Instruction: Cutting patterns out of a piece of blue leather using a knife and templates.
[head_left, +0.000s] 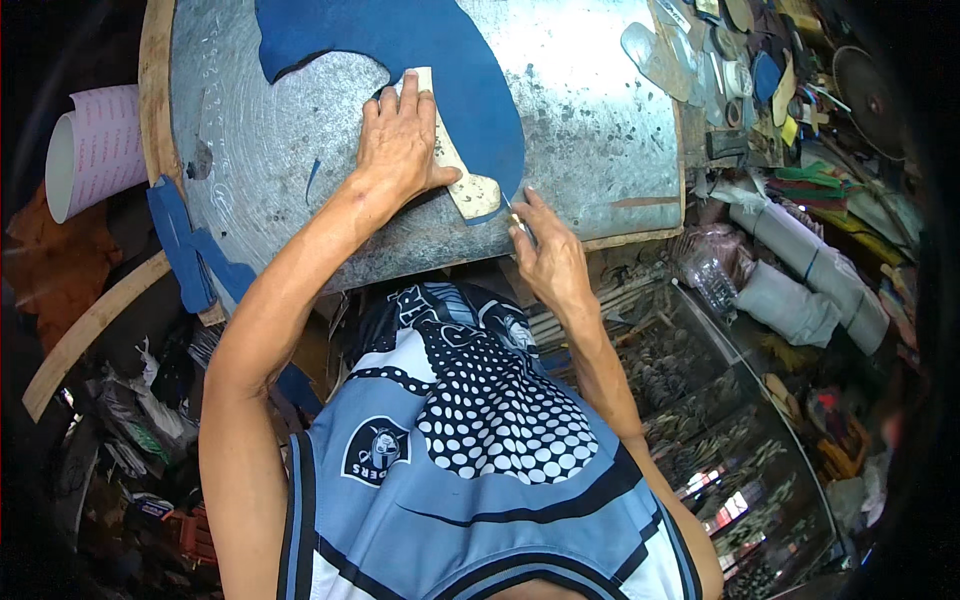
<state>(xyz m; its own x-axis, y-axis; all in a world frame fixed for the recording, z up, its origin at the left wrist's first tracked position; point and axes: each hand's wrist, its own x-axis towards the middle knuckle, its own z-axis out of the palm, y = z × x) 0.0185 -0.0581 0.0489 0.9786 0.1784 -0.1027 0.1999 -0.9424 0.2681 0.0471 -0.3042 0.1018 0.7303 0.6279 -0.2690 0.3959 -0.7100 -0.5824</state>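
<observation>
A blue sheet of what looks like leather (470,90) lies on the metal-topped table, with a curved edge where a piece is gone. On it rests a cream-coloured, boot-shaped template (480,196). My left hand (400,145) lies flat over the template's upper part, fingers stretched out and thumb reaching toward its middle. Close to the template's lower right end, my right hand (550,255) is closed round a small thin-bladed knife (516,217). The knife's tip is at the blue sheet's lower edge; whether it touches is too small to tell.
The scratched metal tabletop (590,120) has a wooden rim. A thin blue sliver (313,180) lies left of my forearm, and blue scraps (185,245) hang over the left edge. Templates, tape rolls and tools crowd the right. Wrapped rolls (820,260) lie lower right.
</observation>
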